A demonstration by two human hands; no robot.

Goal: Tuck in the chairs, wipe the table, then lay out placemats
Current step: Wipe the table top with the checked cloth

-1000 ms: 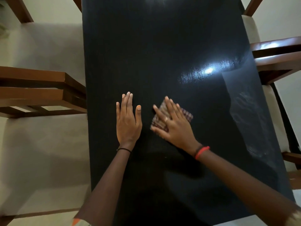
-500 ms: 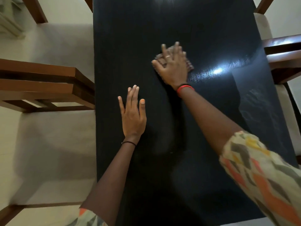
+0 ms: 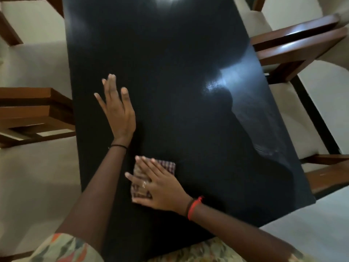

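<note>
Right hand [image 3: 158,188] presses flat, fingers spread, on a soft, light, folded checked cloth [image 3: 169,166] near the table's [image 3: 179,72] near edge, best driven by palm pressure from above; left hand [image 3: 118,112], open, braces beyond.

Right hand [image 3: 160,188] and checked cloth [image 3: 171,166] pulled back from the upper middle of the frame to the lower middle, now below the left hand [image 3: 118,112] and close to the near edge of the desk [image 3: 170,53]. Left hand shifted higher in frame, fingers spread wider. Desk tilted clockwise in view as the camera turned.
</note>
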